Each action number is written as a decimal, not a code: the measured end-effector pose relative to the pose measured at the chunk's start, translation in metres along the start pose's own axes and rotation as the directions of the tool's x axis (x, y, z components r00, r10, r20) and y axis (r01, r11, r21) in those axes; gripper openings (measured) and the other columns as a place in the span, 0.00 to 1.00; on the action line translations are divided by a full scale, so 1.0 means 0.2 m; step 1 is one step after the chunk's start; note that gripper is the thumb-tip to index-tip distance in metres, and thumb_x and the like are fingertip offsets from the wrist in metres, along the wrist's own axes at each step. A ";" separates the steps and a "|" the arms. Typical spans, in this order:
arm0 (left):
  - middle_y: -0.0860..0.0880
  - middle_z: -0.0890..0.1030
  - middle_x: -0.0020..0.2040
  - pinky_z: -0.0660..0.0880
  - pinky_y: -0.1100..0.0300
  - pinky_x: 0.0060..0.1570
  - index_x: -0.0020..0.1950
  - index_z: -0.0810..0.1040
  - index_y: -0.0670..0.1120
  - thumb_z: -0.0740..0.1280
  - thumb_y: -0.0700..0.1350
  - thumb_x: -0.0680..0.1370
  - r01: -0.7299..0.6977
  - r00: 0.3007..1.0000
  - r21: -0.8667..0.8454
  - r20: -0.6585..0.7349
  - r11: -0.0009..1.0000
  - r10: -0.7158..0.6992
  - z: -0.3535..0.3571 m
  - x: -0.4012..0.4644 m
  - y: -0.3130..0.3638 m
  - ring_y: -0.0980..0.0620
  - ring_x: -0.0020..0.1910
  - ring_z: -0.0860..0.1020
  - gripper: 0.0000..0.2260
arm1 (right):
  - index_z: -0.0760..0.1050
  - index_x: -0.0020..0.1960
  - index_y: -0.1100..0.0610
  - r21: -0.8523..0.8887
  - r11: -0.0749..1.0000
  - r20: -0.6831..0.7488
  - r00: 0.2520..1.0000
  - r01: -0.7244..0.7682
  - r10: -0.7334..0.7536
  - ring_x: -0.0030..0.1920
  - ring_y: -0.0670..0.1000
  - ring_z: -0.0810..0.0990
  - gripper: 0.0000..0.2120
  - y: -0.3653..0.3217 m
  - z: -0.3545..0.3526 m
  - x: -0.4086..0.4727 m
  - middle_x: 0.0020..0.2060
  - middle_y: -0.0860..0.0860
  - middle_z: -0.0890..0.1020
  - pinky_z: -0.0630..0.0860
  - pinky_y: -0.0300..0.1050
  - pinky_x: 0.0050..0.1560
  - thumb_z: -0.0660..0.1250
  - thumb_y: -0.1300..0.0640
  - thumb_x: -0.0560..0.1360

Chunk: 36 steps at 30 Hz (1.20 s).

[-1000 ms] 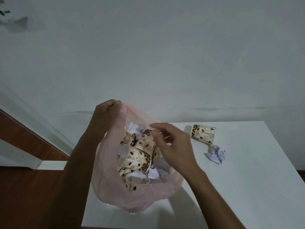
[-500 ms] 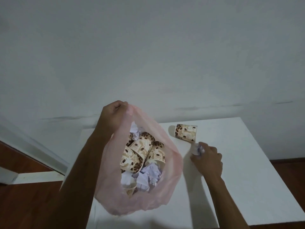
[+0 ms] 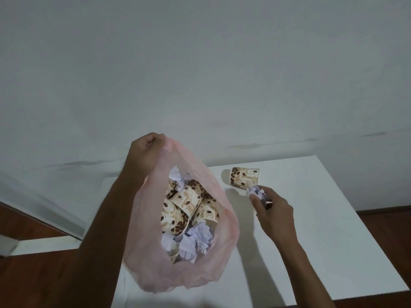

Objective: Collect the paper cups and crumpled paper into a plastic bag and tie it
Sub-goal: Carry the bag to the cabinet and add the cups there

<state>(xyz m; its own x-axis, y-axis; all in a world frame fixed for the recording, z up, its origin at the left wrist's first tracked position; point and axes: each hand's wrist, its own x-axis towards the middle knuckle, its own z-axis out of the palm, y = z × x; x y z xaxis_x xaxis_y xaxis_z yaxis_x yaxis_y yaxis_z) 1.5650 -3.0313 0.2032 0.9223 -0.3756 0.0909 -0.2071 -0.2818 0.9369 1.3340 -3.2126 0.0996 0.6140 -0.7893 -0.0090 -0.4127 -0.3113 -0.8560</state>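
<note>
1. The left hand (image 3: 145,152) grips the top edge of the pink plastic bag (image 3: 153,258) in a clenched fist, holding it up over the white table (image 3: 322,241) with its mouth open.
2. The bag contains coffee-bean-print paper cups (image 3: 189,198) and crumpled paper balls (image 3: 195,238).
3. The right hand (image 3: 274,213) pinches a crumpled paper wad (image 3: 255,191) between its fingertips, just beside the bag.
4. One paper cup (image 3: 244,177) lies on its side on the table, just behind the wad.
</note>
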 end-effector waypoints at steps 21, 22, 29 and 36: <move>0.47 0.71 0.30 0.66 0.61 0.34 0.36 0.75 0.39 0.65 0.46 0.77 0.017 0.999 0.069 -0.029 0.997 -0.015 -0.11 -0.06 0.06 0.54 0.32 0.69 0.13 | 0.75 0.68 0.54 0.182 0.860 0.300 0.806 0.477 -0.510 0.61 0.50 0.79 0.25 -0.56 0.48 -0.24 0.62 0.51 0.80 0.76 0.47 0.62 0.75 0.55 0.73; 0.49 0.71 0.30 0.66 0.63 0.32 0.35 0.75 0.41 0.65 0.45 0.78 0.023 1.000 0.059 -0.012 0.998 -0.023 -0.11 -0.06 0.06 0.55 0.31 0.68 0.13 | 0.78 0.64 0.54 0.203 0.851 0.240 0.818 0.484 -0.523 0.54 0.49 0.81 0.20 -0.55 0.44 -0.24 0.57 0.50 0.82 0.79 0.46 0.56 0.74 0.56 0.74; 0.54 0.68 0.27 0.64 0.67 0.28 0.32 0.73 0.45 0.65 0.44 0.79 0.016 1.000 0.027 0.006 0.999 -0.016 -0.10 -0.05 0.05 0.57 0.29 0.66 0.15 | 0.78 0.53 0.54 0.117 0.868 -0.291 0.852 0.482 -0.434 0.41 0.49 0.75 0.07 -0.41 0.24 -0.02 0.40 0.48 0.78 0.72 0.39 0.42 0.70 0.59 0.75; 0.51 0.67 0.28 0.62 0.65 0.28 0.29 0.72 0.47 0.65 0.45 0.79 0.017 1.000 0.028 -0.022 0.999 -0.017 -0.09 -0.10 0.07 0.55 0.29 0.65 0.17 | 0.65 0.74 0.51 -0.345 0.937 0.114 0.993 0.051 -0.012 0.69 0.60 0.68 0.36 0.14 0.22 0.43 0.71 0.54 0.70 0.67 0.53 0.63 0.71 0.60 0.67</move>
<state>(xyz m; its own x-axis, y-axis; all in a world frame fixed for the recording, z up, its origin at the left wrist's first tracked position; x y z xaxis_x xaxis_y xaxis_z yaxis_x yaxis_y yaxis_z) 1.5496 -3.0116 0.2203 0.9327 -0.3511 0.0829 -0.2002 -0.3124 0.9286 1.4048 -3.2670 0.0524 0.6917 -0.7199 -0.0571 -0.5873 -0.5148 -0.6246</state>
